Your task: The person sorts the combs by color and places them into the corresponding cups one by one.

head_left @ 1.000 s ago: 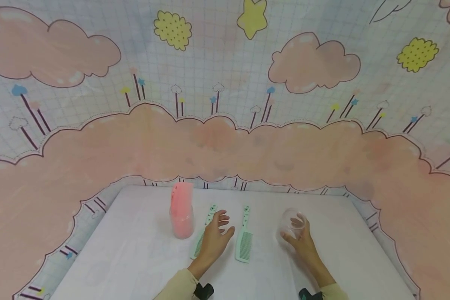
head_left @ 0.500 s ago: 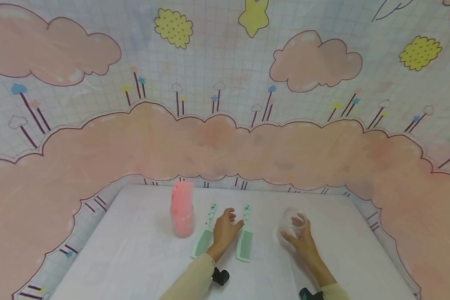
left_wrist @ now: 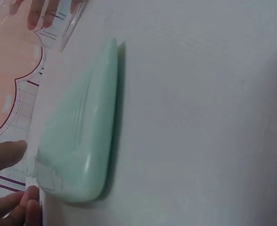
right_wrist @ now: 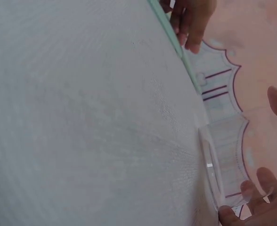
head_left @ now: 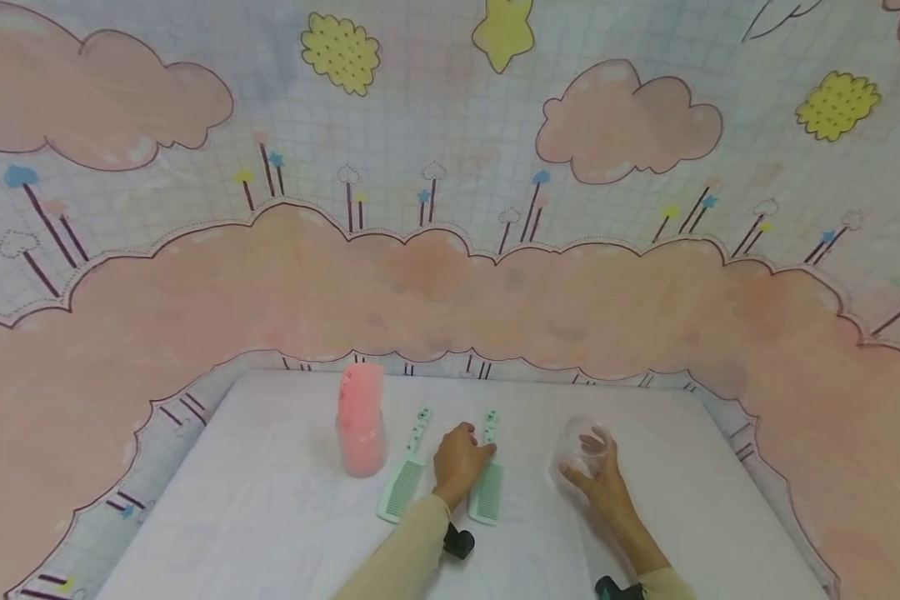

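Note:
My left hand (head_left: 461, 462) is over the handle of the right-hand mint-green comb (head_left: 486, 496), which lies on the white table. In the left wrist view, my thumb and fingertips stand apart on either side of the far end of this comb (left_wrist: 77, 136). My right hand (head_left: 607, 483) holds a clear plastic cup (head_left: 579, 433), thumb on one side and fingers round the other. The right wrist view shows the cup's rounded edge (right_wrist: 214, 165) close to the tabletop. A second mint-green comb (head_left: 402, 492) lies left of my left hand.
Toward the table's back left stands a tall pink object (head_left: 361, 417) with small dark marks, its lower part seemingly inside a clear container. The white tabletop (head_left: 255, 500) ends at a backdrop (head_left: 450, 300) printed with clouds and stars. Black cameras (head_left: 459, 542) sit on both wrists.
My left hand has moved right, from over the left comb to the handle of the right comb, and its fingers have drawn closer together. My right hand stays at the cup.

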The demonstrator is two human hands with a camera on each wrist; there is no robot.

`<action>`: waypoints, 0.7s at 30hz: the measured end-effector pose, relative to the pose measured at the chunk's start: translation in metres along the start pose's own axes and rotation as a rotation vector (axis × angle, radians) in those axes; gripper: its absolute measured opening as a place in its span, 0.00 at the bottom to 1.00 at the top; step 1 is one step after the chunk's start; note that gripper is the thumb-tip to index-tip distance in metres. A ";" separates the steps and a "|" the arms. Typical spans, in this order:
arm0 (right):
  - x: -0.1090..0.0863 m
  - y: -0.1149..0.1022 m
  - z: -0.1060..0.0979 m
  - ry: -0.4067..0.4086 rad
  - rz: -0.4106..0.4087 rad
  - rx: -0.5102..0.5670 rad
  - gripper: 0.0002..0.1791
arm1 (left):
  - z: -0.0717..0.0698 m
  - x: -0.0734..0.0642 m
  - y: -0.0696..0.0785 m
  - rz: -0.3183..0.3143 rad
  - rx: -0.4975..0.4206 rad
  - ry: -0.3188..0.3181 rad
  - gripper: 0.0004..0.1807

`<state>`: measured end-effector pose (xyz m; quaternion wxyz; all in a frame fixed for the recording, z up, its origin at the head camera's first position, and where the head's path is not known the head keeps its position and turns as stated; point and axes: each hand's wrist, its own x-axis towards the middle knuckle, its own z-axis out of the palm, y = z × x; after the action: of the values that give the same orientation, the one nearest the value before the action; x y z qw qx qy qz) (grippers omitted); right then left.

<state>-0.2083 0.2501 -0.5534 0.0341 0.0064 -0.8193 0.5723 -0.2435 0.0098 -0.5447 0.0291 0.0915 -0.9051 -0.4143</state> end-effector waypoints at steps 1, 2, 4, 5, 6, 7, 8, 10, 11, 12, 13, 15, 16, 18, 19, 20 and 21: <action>0.000 0.000 0.001 0.001 -0.008 0.000 0.50 | 0.001 0.001 0.000 0.006 0.013 0.011 0.24; 0.001 -0.001 0.002 0.003 -0.015 0.001 0.50 | 0.001 0.001 0.000 0.010 0.023 0.018 0.22; 0.002 -0.001 0.002 0.008 -0.014 -0.010 0.50 | 0.004 0.002 0.000 0.021 0.049 0.026 0.20; 0.002 -0.001 0.003 0.011 -0.009 -0.018 0.50 | 0.005 0.002 0.000 0.024 0.058 0.025 0.20; 0.002 -0.001 0.003 0.013 -0.003 -0.023 0.50 | 0.007 0.002 0.000 0.032 0.071 0.029 0.19; 0.001 -0.002 0.002 0.013 0.000 -0.024 0.50 | 0.008 0.003 0.000 0.037 0.074 0.034 0.19; 0.001 -0.002 0.001 0.012 0.003 -0.025 0.51 | 0.009 0.003 0.000 0.041 0.078 0.042 0.19; 0.001 -0.003 0.000 0.003 0.011 -0.024 0.51 | 0.010 0.004 0.001 0.051 0.086 0.063 0.17; 0.001 -0.003 0.000 0.000 0.014 -0.022 0.51 | 0.010 0.004 0.001 0.055 0.086 0.072 0.16; 0.001 -0.003 0.000 -0.001 0.015 -0.023 0.51 | 0.010 0.004 0.001 0.059 0.086 0.080 0.15; 0.001 -0.003 0.000 -0.002 0.018 -0.025 0.51 | 0.010 0.005 0.001 0.061 0.089 0.085 0.14; 0.001 -0.003 0.000 -0.002 0.025 -0.023 0.50 | 0.009 0.006 0.001 0.065 0.091 0.082 0.13; 0.001 -0.003 0.000 -0.002 0.026 -0.024 0.50 | 0.008 0.006 0.001 0.067 0.088 0.078 0.13; 0.001 -0.003 0.000 -0.007 0.029 -0.021 0.51 | 0.006 0.007 0.000 0.067 0.074 0.065 0.12; 0.001 -0.003 0.000 -0.010 0.031 -0.019 0.51 | 0.005 0.007 0.000 0.068 0.061 0.049 0.12; 0.001 -0.004 0.000 -0.012 0.032 -0.018 0.51 | 0.002 0.007 0.000 0.070 0.046 0.034 0.11; 0.000 -0.004 -0.001 -0.014 0.033 -0.021 0.51 | 0.000 0.007 -0.001 0.070 0.031 0.020 0.11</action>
<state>-0.2085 0.2492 -0.5494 0.0189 -0.0035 -0.8254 0.5642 -0.2502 0.0083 -0.5458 0.0512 0.0645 -0.9137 -0.3979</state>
